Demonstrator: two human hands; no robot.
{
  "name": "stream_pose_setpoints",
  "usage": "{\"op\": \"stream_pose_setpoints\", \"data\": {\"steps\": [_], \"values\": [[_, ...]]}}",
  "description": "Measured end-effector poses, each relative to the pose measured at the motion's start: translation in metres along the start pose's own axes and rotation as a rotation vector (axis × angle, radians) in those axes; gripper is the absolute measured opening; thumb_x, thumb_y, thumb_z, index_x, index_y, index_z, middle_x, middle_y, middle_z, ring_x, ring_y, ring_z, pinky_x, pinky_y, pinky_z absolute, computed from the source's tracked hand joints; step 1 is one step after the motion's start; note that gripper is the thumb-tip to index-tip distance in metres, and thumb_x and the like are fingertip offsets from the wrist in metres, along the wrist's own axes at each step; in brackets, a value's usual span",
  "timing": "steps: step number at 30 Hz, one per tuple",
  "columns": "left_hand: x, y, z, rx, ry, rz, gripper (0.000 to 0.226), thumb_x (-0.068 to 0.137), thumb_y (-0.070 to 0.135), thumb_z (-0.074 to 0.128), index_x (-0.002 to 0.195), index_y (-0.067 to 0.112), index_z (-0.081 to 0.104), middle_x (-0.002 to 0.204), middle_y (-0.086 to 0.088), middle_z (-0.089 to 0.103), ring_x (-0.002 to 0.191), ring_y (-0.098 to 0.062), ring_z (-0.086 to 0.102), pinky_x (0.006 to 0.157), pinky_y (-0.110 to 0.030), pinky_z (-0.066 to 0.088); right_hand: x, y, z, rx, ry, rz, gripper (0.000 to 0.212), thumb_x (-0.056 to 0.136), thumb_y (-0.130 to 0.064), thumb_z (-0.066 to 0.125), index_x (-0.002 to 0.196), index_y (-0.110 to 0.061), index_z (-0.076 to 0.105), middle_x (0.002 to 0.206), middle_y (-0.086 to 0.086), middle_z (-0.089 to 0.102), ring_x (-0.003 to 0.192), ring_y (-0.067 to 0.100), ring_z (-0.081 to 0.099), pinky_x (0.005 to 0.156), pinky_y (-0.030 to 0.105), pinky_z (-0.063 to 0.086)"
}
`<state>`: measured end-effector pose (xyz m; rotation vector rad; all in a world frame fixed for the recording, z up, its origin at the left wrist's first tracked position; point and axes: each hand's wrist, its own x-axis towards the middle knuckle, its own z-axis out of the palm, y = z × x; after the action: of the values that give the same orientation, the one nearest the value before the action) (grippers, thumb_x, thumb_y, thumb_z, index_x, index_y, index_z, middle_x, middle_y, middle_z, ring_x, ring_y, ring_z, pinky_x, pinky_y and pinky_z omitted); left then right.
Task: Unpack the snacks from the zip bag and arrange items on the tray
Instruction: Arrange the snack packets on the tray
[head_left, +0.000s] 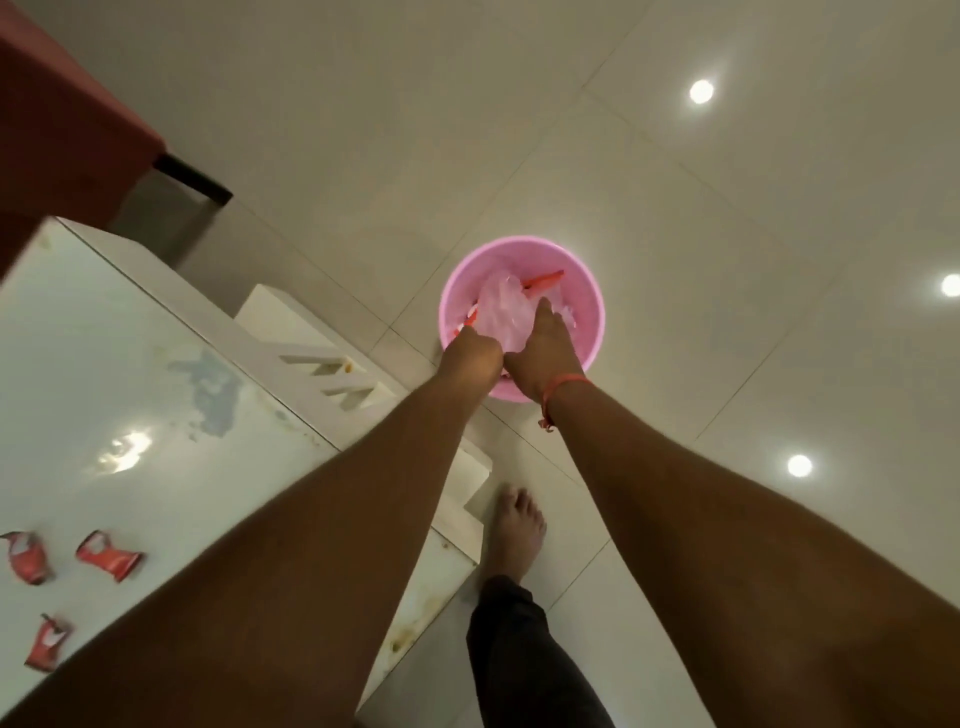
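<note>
Both arms reach down into a round pink plastic bucket (582, 291) on the glossy tiled floor (727, 218), at roughly 1 o'clock from the bare foot (517, 525). Left hand (470, 358) is curled, seemingly pinching the edge of a crumpled clear zip bag (501, 312); right hand (545, 348) lies over the bag, grip uncertain. Red wrapper scraps (543, 279) show beneath the film. Judged step: discarding the emptied bag. Three torn red wrappers (109, 555) lie on the white gloss table (78, 364) at 8 o'clock. No tray in view. Next: let go, return to the table.
</note>
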<state>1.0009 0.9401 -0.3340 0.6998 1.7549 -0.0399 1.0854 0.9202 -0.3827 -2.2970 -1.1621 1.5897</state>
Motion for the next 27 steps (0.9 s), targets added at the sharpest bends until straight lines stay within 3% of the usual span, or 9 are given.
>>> {"op": "stream_pose_setpoints", "data": {"steps": [4, 7, 8, 10, 12, 16, 21, 27], "values": [[-0.025, -0.011, -0.026, 0.002, 0.009, 0.082, 0.04, 0.101, 0.012, 0.036, 0.14, 0.012, 0.046, 0.118, -0.01, 0.058, 0.099, -0.024, 0.054, 0.077, -0.027, 0.04, -0.025, -0.012, -0.003, -0.039, -0.014, 0.035, 0.081, 0.085, -0.002, 0.055, 0.154, -0.015, 0.015, 0.157, 0.012, 0.027, 0.144, 0.033, 0.028, 0.114, 0.051, 0.034], [-0.055, -0.021, -0.051, 0.001, 0.051, 0.189, 0.02, 0.1, 0.018, 0.04, 0.109, 0.025, 0.057, 0.093, 0.008, 0.057, 0.094, -0.016, 0.049, 0.067, -0.021, 0.038, -0.057, -0.032, -0.004, -0.08, -0.014, -0.006, 0.074, 0.086, -0.005, 0.055, 0.152, -0.013, 0.023, 0.154, 0.011, 0.034, 0.142, 0.03, 0.032, 0.113, 0.05, 0.035], [-0.068, -0.026, -0.062, 0.014, 0.063, 0.219, 0.02, 0.101, 0.02, 0.041, 0.11, 0.027, 0.057, 0.094, 0.012, 0.056, 0.094, -0.013, 0.047, 0.068, -0.019, 0.037, -0.07, -0.041, -0.001, -0.101, -0.013, -0.036, 0.072, 0.088, -0.007, 0.054, 0.152, -0.013, 0.023, 0.155, 0.01, 0.034, 0.143, 0.029, 0.031, 0.114, 0.05, 0.033], [-0.092, -0.039, -0.088, 0.042, 0.083, 0.26, 0.036, 0.101, 0.025, 0.041, 0.136, 0.022, 0.048, 0.125, 0.003, 0.057, 0.108, -0.013, 0.049, 0.081, -0.023, 0.037, -0.101, -0.063, 0.009, -0.177, -0.003, -0.119, 0.07, 0.091, -0.013, 0.053, 0.153, -0.012, 0.022, 0.157, 0.01, 0.032, 0.144, 0.029, 0.03, 0.117, 0.049, 0.029], [-0.112, -0.054, -0.115, 0.072, 0.112, 0.269, 0.05, 0.101, 0.029, 0.04, 0.15, 0.021, 0.031, 0.152, -0.004, 0.041, 0.133, -0.023, 0.045, 0.099, -0.032, 0.038, -0.131, -0.084, 0.023, -0.239, 0.0, -0.205, 0.068, 0.093, -0.015, 0.053, 0.153, -0.01, 0.023, 0.157, 0.012, 0.032, 0.144, 0.029, 0.03, 0.119, 0.045, 0.027], [-0.157, -0.105, -0.19, 0.02, 0.202, 0.283, 0.055, 0.103, 0.033, 0.039, 0.153, 0.018, 0.024, 0.159, -0.005, 0.029, 0.144, -0.024, 0.032, 0.114, -0.034, 0.027, -0.199, -0.14, 0.075, -0.379, -0.047, -0.371, 0.066, 0.098, -0.023, 0.05, 0.154, -0.01, 0.02, 0.162, 0.01, 0.019, 0.15, 0.024, 0.016, 0.121, 0.036, 0.016], [-0.209, -0.213, -0.292, -0.027, 0.354, 0.293, 0.055, 0.103, 0.033, 0.039, 0.153, 0.018, 0.024, 0.161, -0.003, 0.024, 0.146, -0.022, 0.027, 0.118, -0.036, 0.024, -0.297, -0.189, 0.179, -0.43, -0.116, -0.52, 0.065, 0.1, -0.028, 0.048, 0.155, -0.012, 0.018, 0.164, 0.006, 0.015, 0.152, 0.017, 0.009, 0.12, 0.029, 0.012], [-0.263, -0.409, -0.393, 0.058, 0.511, 0.237, 0.056, 0.103, 0.032, 0.038, 0.153, 0.014, 0.022, 0.162, -0.008, 0.021, 0.148, -0.023, 0.021, 0.118, -0.035, 0.021, -0.418, -0.204, 0.342, -0.509, -0.277, -0.644, 0.062, 0.099, -0.026, 0.05, 0.153, -0.009, 0.024, 0.161, 0.009, 0.023, 0.149, 0.019, 0.019, 0.117, 0.026, 0.017]]}}
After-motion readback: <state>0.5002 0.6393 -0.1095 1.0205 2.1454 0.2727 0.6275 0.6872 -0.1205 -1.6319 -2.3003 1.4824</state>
